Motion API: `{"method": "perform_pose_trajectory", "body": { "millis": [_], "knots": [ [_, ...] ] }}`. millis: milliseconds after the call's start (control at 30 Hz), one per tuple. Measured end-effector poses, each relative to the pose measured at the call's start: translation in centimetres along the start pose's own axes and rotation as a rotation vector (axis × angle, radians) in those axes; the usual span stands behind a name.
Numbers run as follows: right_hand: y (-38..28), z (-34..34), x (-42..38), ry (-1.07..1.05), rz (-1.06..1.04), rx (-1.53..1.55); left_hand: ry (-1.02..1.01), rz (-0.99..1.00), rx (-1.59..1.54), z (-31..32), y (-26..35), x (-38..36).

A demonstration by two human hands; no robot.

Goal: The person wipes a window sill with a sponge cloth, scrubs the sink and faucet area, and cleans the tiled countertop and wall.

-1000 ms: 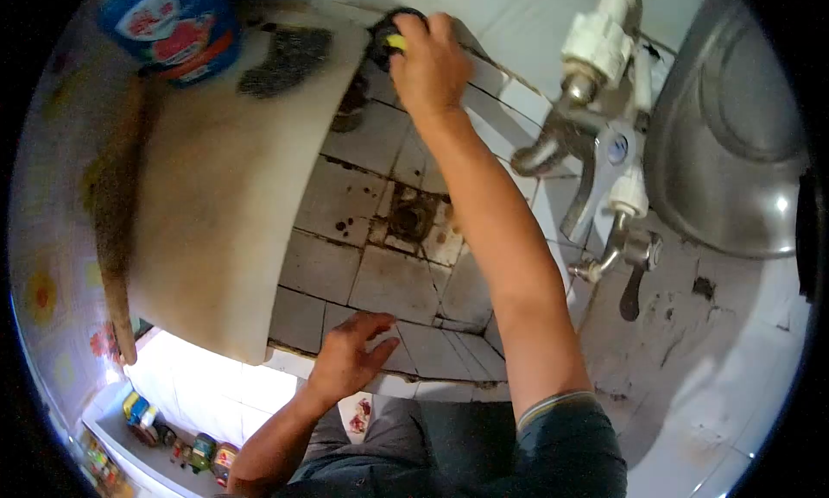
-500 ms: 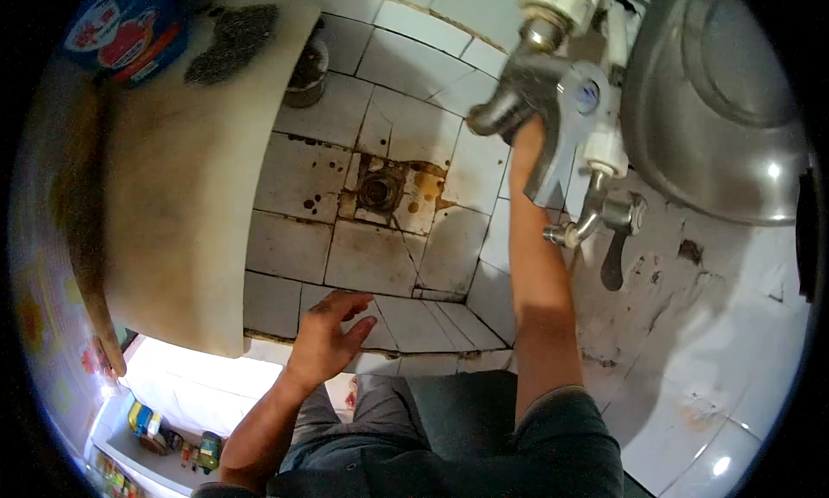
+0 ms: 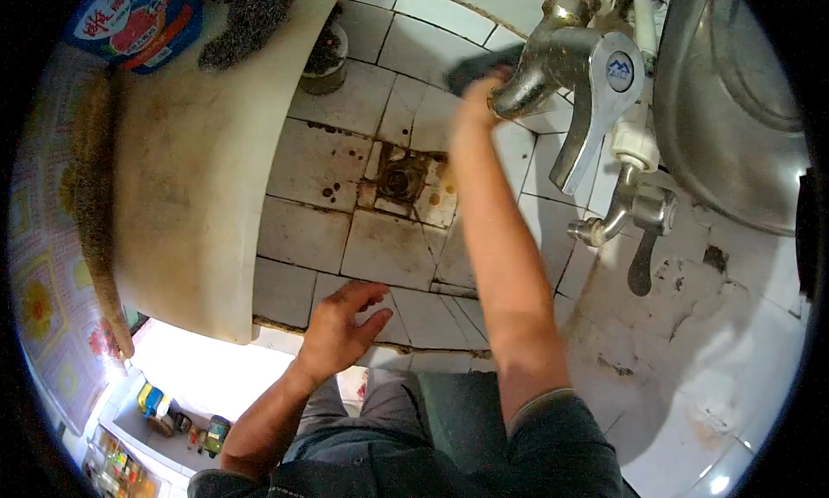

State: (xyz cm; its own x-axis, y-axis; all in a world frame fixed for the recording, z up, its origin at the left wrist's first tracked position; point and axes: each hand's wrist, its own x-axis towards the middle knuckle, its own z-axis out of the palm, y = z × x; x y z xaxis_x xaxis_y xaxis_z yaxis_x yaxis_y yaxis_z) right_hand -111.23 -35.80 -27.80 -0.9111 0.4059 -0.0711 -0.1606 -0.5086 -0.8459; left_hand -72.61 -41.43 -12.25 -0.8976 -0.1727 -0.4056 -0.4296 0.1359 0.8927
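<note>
My right hand (image 3: 485, 94) reaches out behind the metal tap (image 3: 537, 68), whose spout hides part of the fingers. It is closed on a dark grey, flat-looking thing (image 3: 473, 67), blurred and close to the tiled wall; its exact kind I cannot tell. My left hand (image 3: 338, 331) hangs with nothing in it, thumb and fingers apart, above the near tiled edge. Beyond it, a stained drain hole (image 3: 399, 182) lies in the white tiled floor (image 3: 389, 252) of the basin.
A pale board (image 3: 194, 183) stands at left, with a dark scouring pad (image 3: 244, 28) and a blue packet (image 3: 134, 23) at its far end. Beside it is a small pot (image 3: 325, 73). A second tap (image 3: 623, 213) and a steel basin (image 3: 734, 110) hang at right.
My right hand has moved left from behind the tap, and the dark grey thing has come into view with it. My left hand stays nearly still. The view has shifted slightly.
</note>
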Motion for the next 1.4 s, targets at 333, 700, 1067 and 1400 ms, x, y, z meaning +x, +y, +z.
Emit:
{"method": "perform_pose_trajectory", "body": {
  "millis": [333,700,1067,1400],
  "knots": [
    [-4.3,3.5,-8.8,-0.14,0.275,-0.307,0.026,0.053,0.052,0.0,-0.3,0.2],
    [1.9,1.3,-3.1,0.137,0.642,0.096,0.04,0.053,-0.025,-0.3,-0.2,0.2],
    [-1.1,-4.2,2.7,-0.253,0.75,0.131,0.043,0.059,-0.058,-0.6,-0.2,0.2],
    [-12.4,-10.3,7.6,-0.185,-0.186,-1.138,0.031,0.092,-0.062,-0.7,-0.9,-0.2]
  ]
}}
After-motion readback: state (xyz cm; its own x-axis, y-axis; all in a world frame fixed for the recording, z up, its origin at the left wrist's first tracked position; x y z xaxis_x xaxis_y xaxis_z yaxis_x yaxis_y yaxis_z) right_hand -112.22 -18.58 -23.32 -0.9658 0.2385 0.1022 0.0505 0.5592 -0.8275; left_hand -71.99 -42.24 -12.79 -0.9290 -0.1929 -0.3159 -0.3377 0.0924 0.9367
